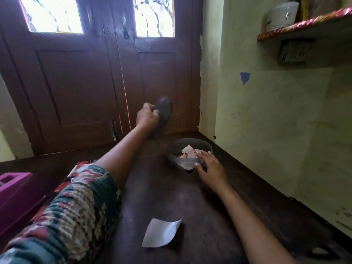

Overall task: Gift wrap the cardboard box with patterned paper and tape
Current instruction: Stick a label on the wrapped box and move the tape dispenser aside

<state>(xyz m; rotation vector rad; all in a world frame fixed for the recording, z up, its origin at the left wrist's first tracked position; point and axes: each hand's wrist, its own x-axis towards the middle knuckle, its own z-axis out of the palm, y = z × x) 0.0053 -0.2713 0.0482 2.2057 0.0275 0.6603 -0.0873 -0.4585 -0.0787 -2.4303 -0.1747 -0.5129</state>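
Two grips were shown above a dark floor [190,197]. At eleven o'clock the left grip [147,116] was curled round a blurred dark object [163,115] by the door [76,82]. At five o'clock the right grip [210,167], fingers spread and empty, was held at the rim of a bowl [181,144] of paper scraps [187,150]. The cardboard box was not in view. Gathering or clearing was judged in hand; the box must be found next. No writing could be read.

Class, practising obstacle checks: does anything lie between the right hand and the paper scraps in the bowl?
Nothing visible does. The right hand is spread over the bowl's near rim, fingertips beside the paper scraps.
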